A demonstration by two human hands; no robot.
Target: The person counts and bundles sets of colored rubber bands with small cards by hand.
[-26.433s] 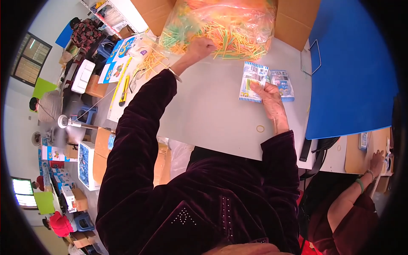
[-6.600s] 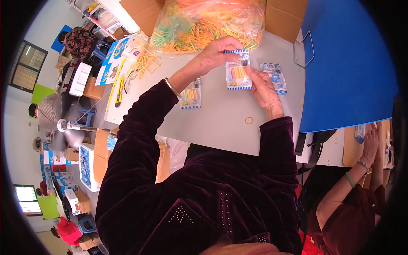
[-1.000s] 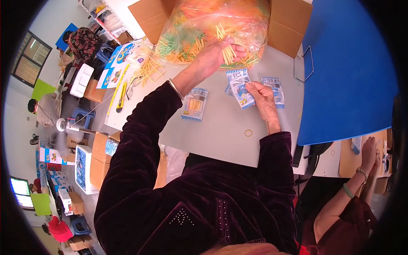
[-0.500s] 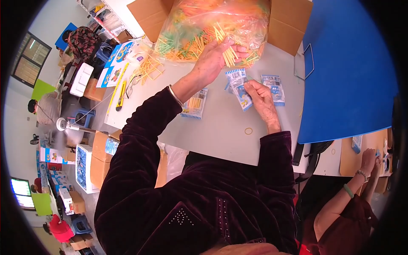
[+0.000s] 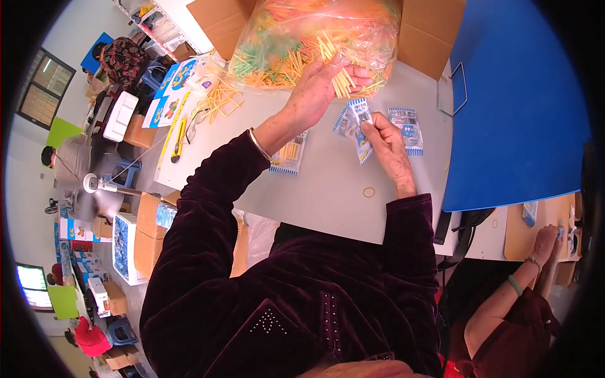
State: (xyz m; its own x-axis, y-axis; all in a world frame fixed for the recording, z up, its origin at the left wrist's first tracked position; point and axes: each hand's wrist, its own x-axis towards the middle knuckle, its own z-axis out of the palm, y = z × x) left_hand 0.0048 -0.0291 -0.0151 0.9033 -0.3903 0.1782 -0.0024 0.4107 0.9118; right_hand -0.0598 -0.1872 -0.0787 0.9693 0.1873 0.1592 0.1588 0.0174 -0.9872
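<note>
My left hand [image 5: 320, 87] holds a bunch of thin yellow sticks [image 5: 342, 84] between thumb and fingers, in front of a big clear bag [image 5: 309, 41] of orange, yellow and green sticks. My right hand [image 5: 389, 148] pinches a small blue-and-white plastic packet [image 5: 362, 120], which is bent and partly covered by the thumb. Just behind it lies another packet [image 5: 344, 121] on the grey table [image 5: 328, 195]. To the right of that hand rests a further packet [image 5: 405, 129]. A packet with yellow sticks inside [image 5: 289, 153] lies beneath my left wrist.
Loose sticks [image 5: 220, 99], glasses [image 5: 196, 123] and a yellow cutter knife [image 5: 179, 140] lie on the table's left. A rubber band [image 5: 368, 192] is near the front edge. An open carton [image 5: 432, 34] surrounds the bag. A blue panel [image 5: 517, 120] borders the right, with a co-worker's arm [image 5: 504, 302] beyond.
The packet in my right hand has turned and narrowed, showing more of the packet behind it. My left hand with the sticks has barely moved.
</note>
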